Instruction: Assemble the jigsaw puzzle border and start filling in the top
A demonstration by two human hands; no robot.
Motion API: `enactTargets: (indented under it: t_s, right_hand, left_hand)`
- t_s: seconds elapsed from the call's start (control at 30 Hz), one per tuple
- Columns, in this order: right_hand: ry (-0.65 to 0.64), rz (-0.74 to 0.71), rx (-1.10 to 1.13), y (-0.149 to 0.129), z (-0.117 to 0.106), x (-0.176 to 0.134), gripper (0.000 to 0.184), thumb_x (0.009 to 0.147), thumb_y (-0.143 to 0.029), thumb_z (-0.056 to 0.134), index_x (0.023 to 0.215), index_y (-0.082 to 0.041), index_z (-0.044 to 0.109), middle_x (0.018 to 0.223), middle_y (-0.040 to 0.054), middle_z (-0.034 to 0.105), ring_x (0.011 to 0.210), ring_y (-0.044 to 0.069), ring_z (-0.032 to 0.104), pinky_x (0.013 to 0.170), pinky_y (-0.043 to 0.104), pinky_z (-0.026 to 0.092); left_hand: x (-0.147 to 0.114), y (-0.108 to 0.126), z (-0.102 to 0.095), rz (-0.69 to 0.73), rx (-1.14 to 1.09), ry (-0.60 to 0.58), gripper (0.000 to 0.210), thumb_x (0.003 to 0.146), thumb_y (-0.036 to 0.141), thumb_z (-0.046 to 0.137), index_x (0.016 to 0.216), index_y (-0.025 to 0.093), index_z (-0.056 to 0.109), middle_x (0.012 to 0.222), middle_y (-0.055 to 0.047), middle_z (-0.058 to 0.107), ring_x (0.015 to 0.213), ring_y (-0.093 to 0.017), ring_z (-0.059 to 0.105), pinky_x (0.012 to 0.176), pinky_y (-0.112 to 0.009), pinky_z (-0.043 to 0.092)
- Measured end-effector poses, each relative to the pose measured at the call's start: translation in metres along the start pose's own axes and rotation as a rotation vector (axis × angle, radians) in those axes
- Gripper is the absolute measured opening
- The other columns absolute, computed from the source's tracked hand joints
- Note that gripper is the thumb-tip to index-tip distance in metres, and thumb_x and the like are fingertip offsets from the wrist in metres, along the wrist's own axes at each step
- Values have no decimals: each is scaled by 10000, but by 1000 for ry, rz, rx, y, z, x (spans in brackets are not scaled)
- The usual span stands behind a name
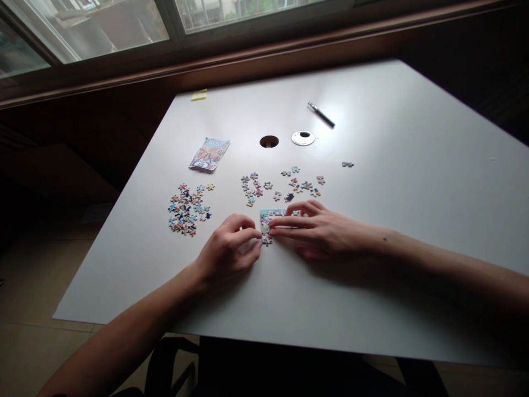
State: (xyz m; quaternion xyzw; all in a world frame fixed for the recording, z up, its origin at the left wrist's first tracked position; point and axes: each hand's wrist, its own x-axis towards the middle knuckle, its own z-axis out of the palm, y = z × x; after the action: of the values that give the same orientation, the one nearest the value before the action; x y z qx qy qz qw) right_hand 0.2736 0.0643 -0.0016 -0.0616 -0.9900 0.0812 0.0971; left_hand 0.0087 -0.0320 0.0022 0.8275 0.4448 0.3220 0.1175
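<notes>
A partly joined jigsaw puzzle (265, 220), with a light blue top border, lies on the white table between my hands. My left hand (231, 242) is at its lower left edge, fingers curled and thumb drawn towards the index finger. Whatever sits between those fingertips is too small to make out. A puzzle piece (266, 241) shows right beside them. From the other side, my right hand (316, 229) reaches over the puzzle with fingers stretched out, fingertips resting on its left part. The hand hides much of the puzzle's right side.
A heap of loose puzzle pieces (188, 209) lies left. More scattered pieces (306, 186) lie beyond the puzzle. Farther back are a picture leaflet (210, 154), a round table hole (269, 141), a ring-shaped cover (303, 138) and a black pen (321, 114).
</notes>
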Motion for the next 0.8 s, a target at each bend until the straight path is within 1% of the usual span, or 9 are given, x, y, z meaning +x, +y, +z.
enactTargets:
  t_s: [0.1,0.23,0.37,0.5,0.67,0.8]
  right_hand:
    - [-1,0,0,-1,-1,1,569,925,-289,532,1485,-231,452,1503,37,502,1257,312,394,1018,460,336]
    - [27,6,-6,-4,-2,3,510,954,-267,500,1462,-222,482,1474,31,534,1274,304,392,1038,451,333]
    - [6,4,39,-5,-4,3,546,939,-283,519,1476,-202,461,1483,51,523,1263,298,401,1037,448,342]
    - [-13,14,75,-6,-7,4,596,921,-307,550,1497,-208,433,1489,65,514,1258,291,406,1033,444,351]
    - [-26,8,56,-6,-10,5,584,914,-322,558,1472,-174,471,1483,69,520,1249,302,407,1031,462,361]
    - [-25,-6,54,-6,-10,5,586,926,-334,538,1481,-168,456,1492,67,509,1265,305,401,1027,474,370]
  left_hand:
    - [2,1,0,10,6,-31,125,871,167,652,980,184,711,1008,-77,633,932,-187,597,821,-328,549]
    - [5,2,1,78,15,-48,124,897,130,630,982,186,699,1030,-66,674,995,-198,590,890,-352,545]
    - [7,2,2,138,77,-90,112,916,117,605,991,162,676,999,-73,696,979,-209,600,876,-370,545]
    - [8,1,3,177,131,-78,115,913,104,606,1002,151,661,997,-74,699,945,-209,608,857,-384,538]
    - [8,-1,4,202,118,-48,148,904,87,619,1031,153,655,1006,-71,697,929,-203,613,834,-368,528]
    - [8,-1,4,215,119,-54,165,906,85,615,1051,156,650,1020,-77,699,931,-207,617,829,-362,519]
